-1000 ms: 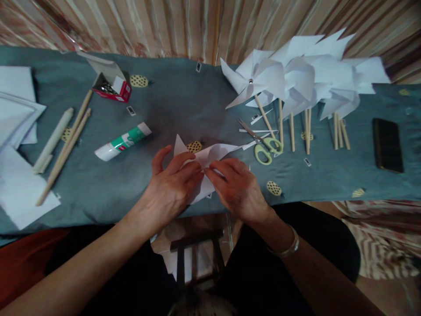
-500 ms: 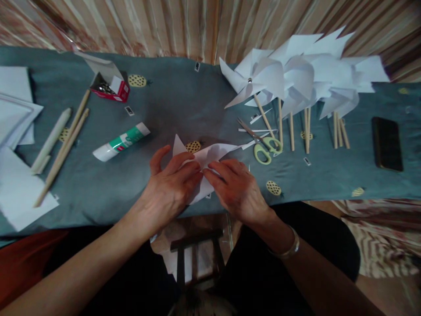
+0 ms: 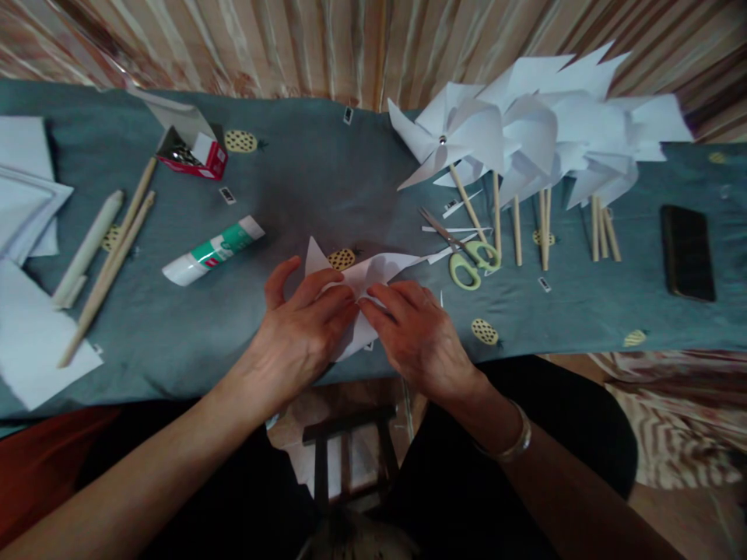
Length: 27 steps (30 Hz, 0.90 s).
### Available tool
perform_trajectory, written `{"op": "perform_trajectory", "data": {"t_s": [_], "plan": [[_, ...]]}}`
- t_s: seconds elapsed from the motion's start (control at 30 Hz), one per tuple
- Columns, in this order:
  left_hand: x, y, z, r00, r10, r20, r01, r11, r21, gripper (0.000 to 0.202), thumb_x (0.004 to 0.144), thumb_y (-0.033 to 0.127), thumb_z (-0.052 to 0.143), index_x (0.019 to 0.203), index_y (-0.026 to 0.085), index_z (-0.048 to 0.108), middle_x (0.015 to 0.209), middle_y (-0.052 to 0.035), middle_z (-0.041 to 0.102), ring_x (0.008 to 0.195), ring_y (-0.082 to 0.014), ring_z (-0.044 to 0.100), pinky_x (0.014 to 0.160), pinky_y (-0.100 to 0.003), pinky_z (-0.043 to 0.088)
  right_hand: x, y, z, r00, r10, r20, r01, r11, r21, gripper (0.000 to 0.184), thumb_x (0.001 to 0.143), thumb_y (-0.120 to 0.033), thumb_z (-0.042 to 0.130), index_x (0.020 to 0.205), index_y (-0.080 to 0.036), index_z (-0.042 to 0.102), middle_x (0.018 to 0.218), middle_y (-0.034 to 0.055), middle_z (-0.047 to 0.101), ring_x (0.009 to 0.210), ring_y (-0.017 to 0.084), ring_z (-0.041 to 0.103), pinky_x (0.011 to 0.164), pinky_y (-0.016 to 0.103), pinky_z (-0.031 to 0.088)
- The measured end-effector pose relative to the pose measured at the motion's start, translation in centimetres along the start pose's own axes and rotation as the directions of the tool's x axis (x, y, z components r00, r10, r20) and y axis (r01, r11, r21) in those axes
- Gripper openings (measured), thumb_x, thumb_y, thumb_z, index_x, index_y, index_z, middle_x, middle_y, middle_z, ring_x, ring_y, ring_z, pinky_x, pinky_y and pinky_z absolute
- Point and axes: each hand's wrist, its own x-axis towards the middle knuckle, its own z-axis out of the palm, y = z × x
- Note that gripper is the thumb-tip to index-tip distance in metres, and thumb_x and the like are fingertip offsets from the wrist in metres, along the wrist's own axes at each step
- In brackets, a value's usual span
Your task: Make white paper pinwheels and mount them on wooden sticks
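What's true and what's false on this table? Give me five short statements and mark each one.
1. The left hand and right hand both touch white paper. True.
2. The red box is shut. False: its lid is up.
3. The green-handled scissors lie to the right of the glue stick. True.
4. The phone lies left of the scissors. False: the phone lies to their right.
5. A bracelet is on the right arm. True.

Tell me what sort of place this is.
Probably a makeshift craft spot, perhaps in a home: white paper pinwheels and scissors with pale green handles lie on a pineapple-patterned cloth.
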Motion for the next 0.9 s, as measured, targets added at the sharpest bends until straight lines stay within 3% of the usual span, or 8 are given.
{"op": "perform_trajectory", "data": {"t_s": [0.13,0.27,0.4,0.63,0.77,0.9], "plan": [[-0.1,-0.1,0.0,1.0,-0.003,-0.024,0.003,1.0,0.002,0.019,0.092,0.016,0.048,0.098,0.027,0.062,0.104,0.0029,0.072,0.117,-0.0224,0.053,0.113,-0.05,0.018,-0.1,0.0,0.0,1.0,0.023,0.002,-0.023,0.998,0.054,0.026,0.093,-0.011,0.044,0.106,-0.013,0.066,0.108,0.012,0.063,0.098,0.025,0.051,0.082,0.038,0.047],[-0.1,0.0,-0.4,0.999,0.0,0.042,-0.002,0.999,0.055,0.019,0.093,0.016,0.048,0.1,0.025,0.063,0.105,0.0018,0.07,0.118,-0.0238,0.051,0.114,-0.049,0.016,0.0,0.1,-0.1,1.0,0.024,0.015,-0.025,0.995,0.096,0.028,0.093,-0.01,0.042,0.109,-0.011,0.065,0.111,0.0125,0.062,0.101,0.025,0.05,0.083,0.039,0.047],[-0.2,0.2,-0.7,0.999,0.033,0.04,-0.036,0.997,0.068,0.018,0.092,0.014,0.049,0.104,0.019,0.062,0.099,-0.0003,0.07,0.111,-0.0251,0.053,0.108,-0.051,0.024,0.2,0.0,-0.3,1.0,0.009,0.026,-0.011,0.996,0.092,0.029,0.093,-0.01,0.04,0.108,-0.011,0.065,0.107,0.013,0.062,0.099,0.025,0.049,0.082,0.041,0.046],[-0.7,0.8,-0.8,0.998,0.026,0.061,-0.032,0.995,0.097,0.024,0.09,0.01,0.047,0.108,0.018,0.061,0.106,-0.0043,0.068,0.106,-0.0278,0.054,0.096,-0.048,0.033,0.2,0.0,-0.4,0.999,0.001,0.041,-0.005,0.995,0.099,0.029,0.092,-0.01,0.04,0.108,-0.009,0.064,0.108,0.0136,0.062,0.099,0.026,0.049,0.08,0.04,0.045],[-0.8,0.9,-0.9,0.993,0.002,0.119,-0.006,0.999,0.036,0.032,0.09,0.011,0.043,0.118,0.017,0.058,0.112,-0.0083,0.065,0.104,-0.0296,0.053,0.088,-0.046,0.037,0.2,0.0,-0.3,0.999,0.004,0.043,-0.009,0.994,0.105,0.028,0.092,-0.01,0.04,0.109,-0.009,0.063,0.11,0.0137,0.062,0.1,0.026,0.048,0.08,0.04,0.044],[-0.7,0.7,-0.9,0.99,0.006,0.141,-0.005,1.0,-0.008,0.032,0.091,0.015,0.043,0.118,0.015,0.059,0.106,-0.01,0.065,0.101,-0.0288,0.053,0.083,-0.042,0.039,0.2,-0.1,-0.2,0.999,0.009,0.05,-0.013,0.996,0.086,0.028,0.092,-0.01,0.041,0.109,-0.009,0.063,0.11,0.0134,0.062,0.099,0.026,0.048,0.08,0.04,0.044]]}}
